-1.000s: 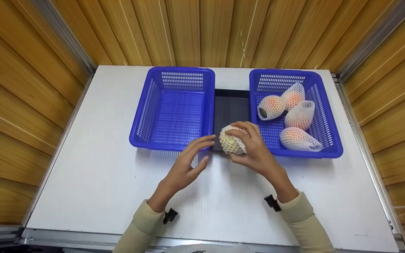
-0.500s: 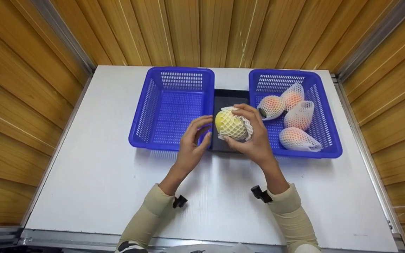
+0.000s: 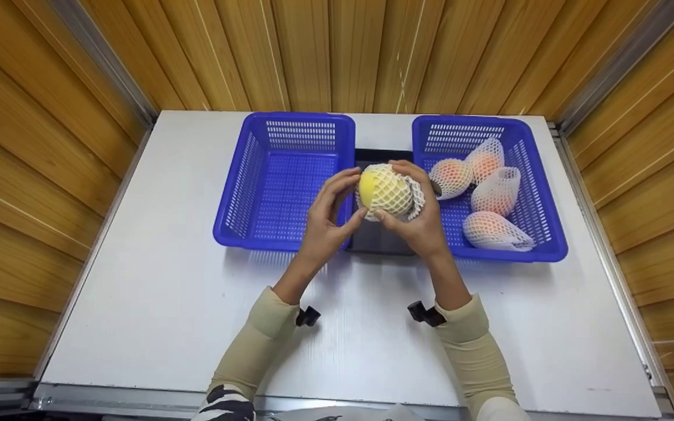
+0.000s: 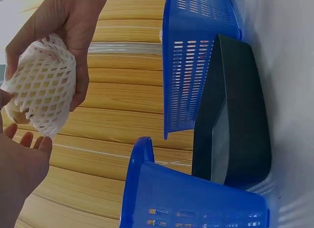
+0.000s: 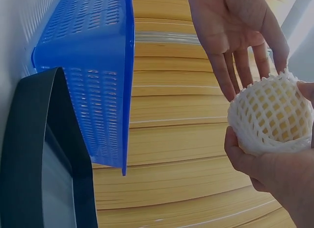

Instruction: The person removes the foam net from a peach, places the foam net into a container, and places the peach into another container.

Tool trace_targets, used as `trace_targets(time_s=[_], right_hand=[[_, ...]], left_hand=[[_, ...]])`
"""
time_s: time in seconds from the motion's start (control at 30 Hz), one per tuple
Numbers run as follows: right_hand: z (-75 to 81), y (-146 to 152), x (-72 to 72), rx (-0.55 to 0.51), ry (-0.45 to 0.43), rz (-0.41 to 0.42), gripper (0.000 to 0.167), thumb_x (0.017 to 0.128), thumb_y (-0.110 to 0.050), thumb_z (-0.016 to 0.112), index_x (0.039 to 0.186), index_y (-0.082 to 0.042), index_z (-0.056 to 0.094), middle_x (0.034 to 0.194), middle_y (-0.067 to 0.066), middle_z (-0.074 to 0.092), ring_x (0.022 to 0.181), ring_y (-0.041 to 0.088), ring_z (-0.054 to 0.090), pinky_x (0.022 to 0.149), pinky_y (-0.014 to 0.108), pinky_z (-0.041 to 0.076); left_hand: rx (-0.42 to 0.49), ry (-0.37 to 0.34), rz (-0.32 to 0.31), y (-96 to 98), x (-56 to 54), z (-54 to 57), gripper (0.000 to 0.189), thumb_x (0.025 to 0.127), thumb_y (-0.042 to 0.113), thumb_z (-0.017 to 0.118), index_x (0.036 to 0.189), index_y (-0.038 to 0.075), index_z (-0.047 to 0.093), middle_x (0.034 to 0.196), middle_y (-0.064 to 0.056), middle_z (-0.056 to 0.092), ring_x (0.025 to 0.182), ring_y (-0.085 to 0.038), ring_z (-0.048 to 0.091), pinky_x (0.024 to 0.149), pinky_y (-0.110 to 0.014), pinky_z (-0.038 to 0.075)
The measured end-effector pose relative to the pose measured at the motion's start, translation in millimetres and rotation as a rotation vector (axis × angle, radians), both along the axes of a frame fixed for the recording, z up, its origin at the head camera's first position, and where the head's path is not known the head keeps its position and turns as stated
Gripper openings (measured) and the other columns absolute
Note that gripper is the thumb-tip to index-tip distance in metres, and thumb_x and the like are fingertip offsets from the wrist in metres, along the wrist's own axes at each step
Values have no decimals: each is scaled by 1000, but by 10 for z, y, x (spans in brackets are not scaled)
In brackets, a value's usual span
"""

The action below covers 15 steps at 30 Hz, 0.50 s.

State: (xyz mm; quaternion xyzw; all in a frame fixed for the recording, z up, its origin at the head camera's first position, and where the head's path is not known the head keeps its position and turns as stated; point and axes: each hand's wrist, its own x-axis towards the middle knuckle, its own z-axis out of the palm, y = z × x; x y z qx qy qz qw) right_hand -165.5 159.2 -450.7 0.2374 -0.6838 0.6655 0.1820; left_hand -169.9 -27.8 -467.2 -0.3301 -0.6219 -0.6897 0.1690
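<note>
A yellow round fruit point(image 3: 367, 186), kind unclear, sits in a white foam net point(image 3: 394, 193) above the black tray. Its bare yellow end points left in the head view. My right hand point(image 3: 427, 225) grips the netted fruit from the right, thumb in front and fingers behind. From the left, my left hand point(image 3: 326, 225) holds the net's open rim, thumb on one side and fingertips on the other. The right wrist view shows the left hand point(image 5: 240, 32) with its palm turned toward the fruit. In the left wrist view the net point(image 4: 44, 86) covers most of the fruit.
A blue perforated basket point(image 3: 229, 234) stands on the left. Another blue basket point(image 3: 556, 245) on the right holds several reddish netted fruits point(image 3: 492, 228). Between them lies a shallow black tray point(image 3: 381, 242) on the white table point(image 3: 155, 280). Wood-patterned walls point(image 3: 308, 52) enclose the table.
The right hand has raised the netted fruit away from the body, turning its yellow end leftward. My left hand has followed and closed the gap, so its thumb and fingertips meet the net.
</note>
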Motion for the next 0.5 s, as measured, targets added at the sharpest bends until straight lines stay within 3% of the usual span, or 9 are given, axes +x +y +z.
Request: trace_targets(time_s=[0.2,0.5], right_hand=[[-3,-7,-15,-49,-22,26,72,73,-2,80,138,2,48,148,13,49,142,31,38,118,42,36],[-6,-58,-21,-97,-35,51,72,75,-4,80,140,-2,48,149,14,46,140,33,41,116,43,40]], left_hand=[[-48,87,-16,-2,-46,41,60,86,-8,75,140,-7,49,151,-25,42,145,-34,38,122,-47,30],[-109,105,-63,4,-115,67,74,82,-10,77,146,-5,42,155,-24,38,147,-34,34,122,-46,30]])
